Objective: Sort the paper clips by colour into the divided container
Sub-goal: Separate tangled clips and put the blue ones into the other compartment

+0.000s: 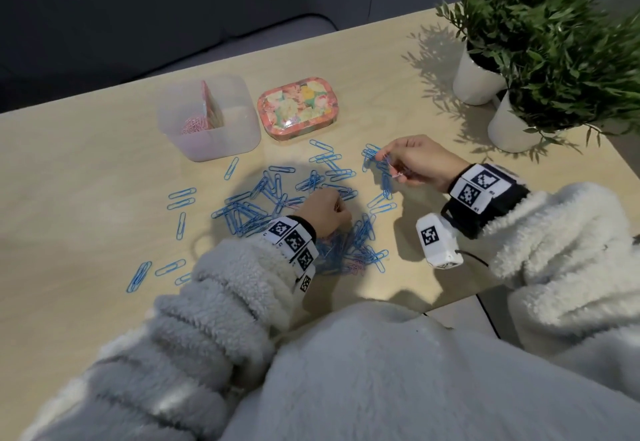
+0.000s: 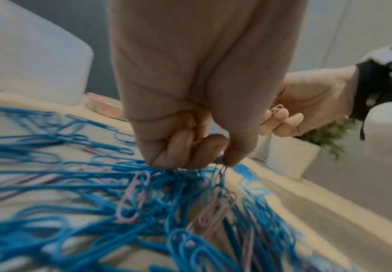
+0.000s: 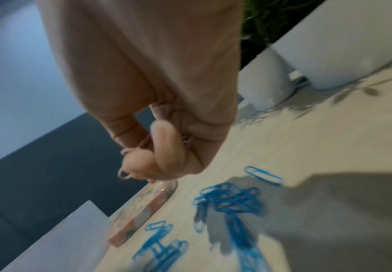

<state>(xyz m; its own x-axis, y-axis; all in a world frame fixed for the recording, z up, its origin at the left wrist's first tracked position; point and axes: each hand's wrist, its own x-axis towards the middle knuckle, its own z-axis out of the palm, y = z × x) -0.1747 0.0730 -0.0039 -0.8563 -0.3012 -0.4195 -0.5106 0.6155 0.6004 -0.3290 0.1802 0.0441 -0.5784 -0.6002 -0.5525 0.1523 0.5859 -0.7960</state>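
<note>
The table [image 1: 86, 170] fills most of the head view, and a wide scatter of blue clips [image 1: 263, 198] lies across its middle, with pink clips [image 2: 132, 197] mixed in sparsely, mostly low in the heap. The step in hand looks like picking out the pink ones, so the sound way is to lift each pink clip straight up and shake it free of the blue wires hooked through it before carrying it off. The left hand [image 1: 323, 212], at the centre of the frame, has its fingers curled down into the heap and pinches clips at its tips; a tangle hangs from that pinch, and it would be wise to separate it there. The right hand [image 1: 414, 161], right of centre, holds a few pink clips in its curled fingers, raised off the table. The container [image 1: 207, 118], in the upper left of the scatter, is translucent with a pink divider [image 1: 211, 104]; its left compartment holds a small pile of pink clips, and the right one looks empty. Just right of it sits a flowered tin [image 1: 298, 106] with its lid on, contents hidden.
</note>
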